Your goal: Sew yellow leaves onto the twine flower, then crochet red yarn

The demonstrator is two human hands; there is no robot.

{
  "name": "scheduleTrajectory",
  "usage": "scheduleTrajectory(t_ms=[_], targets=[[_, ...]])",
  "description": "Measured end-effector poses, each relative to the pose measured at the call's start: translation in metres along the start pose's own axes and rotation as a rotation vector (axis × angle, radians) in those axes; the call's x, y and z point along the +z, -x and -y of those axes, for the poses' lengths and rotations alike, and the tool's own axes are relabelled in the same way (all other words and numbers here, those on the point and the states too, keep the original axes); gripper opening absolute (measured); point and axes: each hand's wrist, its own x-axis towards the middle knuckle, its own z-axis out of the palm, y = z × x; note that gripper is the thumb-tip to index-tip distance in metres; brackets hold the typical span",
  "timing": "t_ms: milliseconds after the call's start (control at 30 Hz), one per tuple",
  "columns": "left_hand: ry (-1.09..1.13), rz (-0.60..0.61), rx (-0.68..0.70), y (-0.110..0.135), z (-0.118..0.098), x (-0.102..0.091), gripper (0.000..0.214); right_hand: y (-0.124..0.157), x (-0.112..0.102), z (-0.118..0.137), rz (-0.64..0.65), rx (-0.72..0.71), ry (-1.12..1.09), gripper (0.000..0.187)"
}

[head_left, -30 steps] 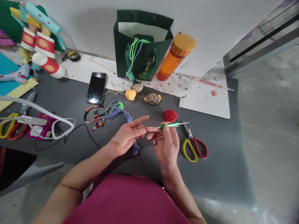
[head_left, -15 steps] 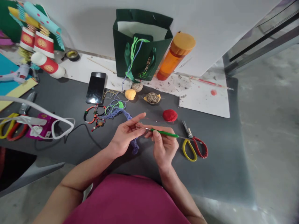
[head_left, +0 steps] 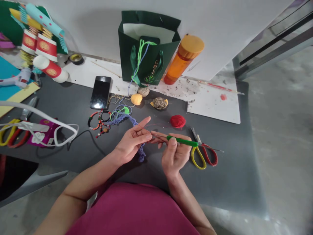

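Observation:
My right hand pinches a green-handled crochet hook, its metal tip pointing left at my left fingertips. My left hand is closed in a pinch on a thin red thread that runs off toward the red yarn ball, with the index finger raised. A purple crocheted cord trails under my left hand and hangs past the palm. Both hands hover above the dark grey table.
Yellow-and-red scissors lie just right of my right hand. Behind are a bead bracelet, black phone, green paper bag, orange bottle, yellow ball and woven rosette. Paper cups and white cables sit left.
My right hand swung the hook from lying level near the red ball to slanting down-right, then slid right along it. The left hand stayed put, pinching the thread.

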Motion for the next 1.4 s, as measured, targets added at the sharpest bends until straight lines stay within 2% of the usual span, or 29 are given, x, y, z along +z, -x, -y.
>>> scheduleTrajectory(t_ms=[233,333,533,667,733,867,933,1100,1167,1300,1400], targets=[[-0.016,0.073,-0.029,0.000,0.000,0.000,0.046,-0.013,-0.001,-0.003,0.077,0.351,-0.324,0.016],[-0.048,0.103,-0.005,0.002,0.002,0.001,0.049,-0.010,0.002,-0.004,0.098,0.386,-0.368,0.017],[-0.148,0.101,0.087,0.004,0.003,0.001,0.048,-0.004,0.003,-0.004,0.039,0.316,-0.297,0.008],[-0.155,0.062,0.093,0.002,0.004,-0.001,0.045,-0.006,-0.002,-0.004,0.088,0.257,-0.163,0.007],[-0.134,0.053,0.097,0.001,0.005,-0.002,0.051,-0.005,-0.004,-0.004,0.125,0.161,-0.070,0.004],[-0.052,0.038,0.065,0.000,0.005,-0.001,0.057,-0.004,-0.005,-0.004,0.161,-0.170,0.112,0.019],[-0.010,0.039,0.024,0.000,0.005,-0.001,0.056,-0.003,-0.004,-0.004,0.136,-0.238,0.154,0.020],[0.031,0.048,-0.039,-0.001,0.005,-0.001,0.058,-0.001,0.000,0.000,0.049,0.017,0.022,0.005],[0.033,0.038,-0.034,-0.001,0.004,-0.002,0.057,0.000,0.000,0.001,0.035,0.078,0.003,0.001],[0.020,0.028,-0.017,-0.001,0.000,-0.003,0.052,-0.003,-0.001,0.002,0.027,0.146,-0.087,0.004],[0.013,0.047,-0.040,-0.002,-0.001,-0.003,0.049,-0.008,-0.001,0.002,0.044,0.296,-0.235,0.009]])
